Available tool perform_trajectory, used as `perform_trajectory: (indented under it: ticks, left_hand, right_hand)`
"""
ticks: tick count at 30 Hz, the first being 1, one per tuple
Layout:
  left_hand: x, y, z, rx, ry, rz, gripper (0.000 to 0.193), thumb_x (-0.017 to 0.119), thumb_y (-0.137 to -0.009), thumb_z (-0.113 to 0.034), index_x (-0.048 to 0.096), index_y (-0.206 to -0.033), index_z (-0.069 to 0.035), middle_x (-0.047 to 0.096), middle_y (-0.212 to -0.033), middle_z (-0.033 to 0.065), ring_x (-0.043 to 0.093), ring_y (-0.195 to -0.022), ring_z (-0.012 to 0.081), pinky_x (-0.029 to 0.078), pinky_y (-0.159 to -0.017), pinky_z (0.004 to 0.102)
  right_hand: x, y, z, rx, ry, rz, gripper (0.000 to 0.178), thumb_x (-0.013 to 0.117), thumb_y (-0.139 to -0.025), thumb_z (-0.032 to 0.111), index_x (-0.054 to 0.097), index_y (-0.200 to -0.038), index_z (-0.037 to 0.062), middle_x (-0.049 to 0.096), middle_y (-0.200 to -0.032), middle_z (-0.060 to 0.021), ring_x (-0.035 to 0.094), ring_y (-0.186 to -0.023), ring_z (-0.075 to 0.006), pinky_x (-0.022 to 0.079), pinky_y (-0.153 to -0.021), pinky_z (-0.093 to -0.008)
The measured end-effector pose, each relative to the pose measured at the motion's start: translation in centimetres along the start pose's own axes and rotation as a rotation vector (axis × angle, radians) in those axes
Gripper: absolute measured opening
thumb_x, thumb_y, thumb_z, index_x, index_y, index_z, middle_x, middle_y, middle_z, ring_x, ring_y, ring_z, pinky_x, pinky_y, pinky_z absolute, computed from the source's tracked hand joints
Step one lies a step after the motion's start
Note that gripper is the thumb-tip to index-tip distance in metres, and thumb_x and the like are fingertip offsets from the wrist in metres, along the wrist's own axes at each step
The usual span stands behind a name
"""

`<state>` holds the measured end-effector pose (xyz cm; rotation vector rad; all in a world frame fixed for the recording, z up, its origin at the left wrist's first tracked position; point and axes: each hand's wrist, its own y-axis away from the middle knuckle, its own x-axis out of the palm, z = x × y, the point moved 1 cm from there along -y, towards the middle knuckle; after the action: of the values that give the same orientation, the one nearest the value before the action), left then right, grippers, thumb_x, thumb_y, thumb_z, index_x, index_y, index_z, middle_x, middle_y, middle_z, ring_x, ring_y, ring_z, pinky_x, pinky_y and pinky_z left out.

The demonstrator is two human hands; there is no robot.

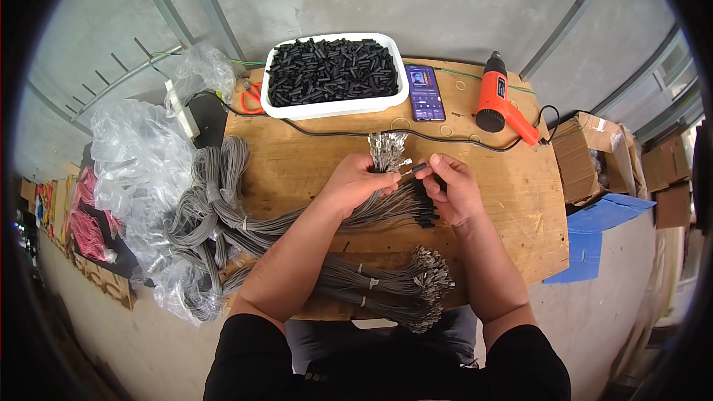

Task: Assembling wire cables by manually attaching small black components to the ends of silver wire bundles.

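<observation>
Your L hand (359,181) gripping wire bundle (387,156), your R hand (454,188) pinching blk sleeve (420,168), white tub (334,111) at rear of table (520,189)

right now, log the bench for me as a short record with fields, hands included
left hand: gripping a wire bundle, silver terminals at its top
right hand: pinching a black sleeve beside one terminal
far side: white tub heaped with black sleeves
right of tub: phone, then orange heat gun
near edge: more terminal-ended wires
left side: clear plastic bags
surface: wooden table
</observation>
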<state>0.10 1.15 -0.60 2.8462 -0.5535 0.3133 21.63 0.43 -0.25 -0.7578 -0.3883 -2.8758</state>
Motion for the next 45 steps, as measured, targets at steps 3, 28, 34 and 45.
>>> perform_trajectory:
  ticks: [3, 28, 34, 45]
  left_hand:
    - [0.1, 0.0, -0.1, -0.002, -0.024, 0.001, 0.018, 0.072, -0.088, -0.014, 0.067, -0.086, 0.003, 0.067, -0.077, 0.0061, 0.059, -0.069, 0.0121, 0.047, -0.065, 0.0274]
    - [0.2, 0.2, -0.3, -0.008, -0.058, 0.018, 0.019, 0.073, -0.088, -0.012, 0.068, -0.097, 0.003, 0.068, -0.083, 0.0072, 0.061, -0.074, 0.0138, 0.049, -0.07, 0.0273]
    - [0.2, 0.2, -0.2, -0.025, -0.045, 0.027, 0.019, 0.073, -0.087, -0.011, 0.068, -0.098, 0.003, 0.067, -0.083, 0.0061, 0.06, -0.074, 0.0131, 0.049, -0.071, 0.0271]
    - [0.2, 0.2, -0.1, -0.035, -0.093, 0.024, 0.02, 0.07, -0.089, -0.007, 0.068, -0.105, 0.004, 0.068, -0.086, 0.006, 0.061, -0.075, 0.0116, 0.05, -0.07, 0.0258]
  right_hand:
    - [-0.6, -0.3, -0.1, 0.086, -0.085, 0.069, 0.016, 0.063, -0.099, 0.015, 0.065, -0.102, 0.0005, 0.069, -0.084, -0.0072, 0.046, -0.057, -0.006, 0.03, -0.045, -0.0173]
    - [0.2, 0.2, 0.0, 0.16, -0.086, 0.149, 0.012, 0.068, -0.095, 0.012, 0.065, -0.099, 0.001, 0.071, -0.086, -0.0102, 0.047, -0.06, -0.0068, 0.04, -0.054, -0.0184]
    - [-0.1, 0.1, -0.1, 0.136, -0.047, 0.125, 0.013, 0.068, -0.095, 0.012, 0.065, -0.099, 0.0007, 0.07, -0.085, -0.009, 0.047, -0.059, -0.0058, 0.036, -0.05, -0.0173]
    - [-0.7, -0.3, 0.4, 0.018, -0.018, 0.006, 0.013, 0.069, -0.092, 0.006, 0.067, -0.103, -0.0011, 0.066, -0.081, -0.0041, 0.048, -0.057, -0.004, 0.031, -0.046, -0.017]
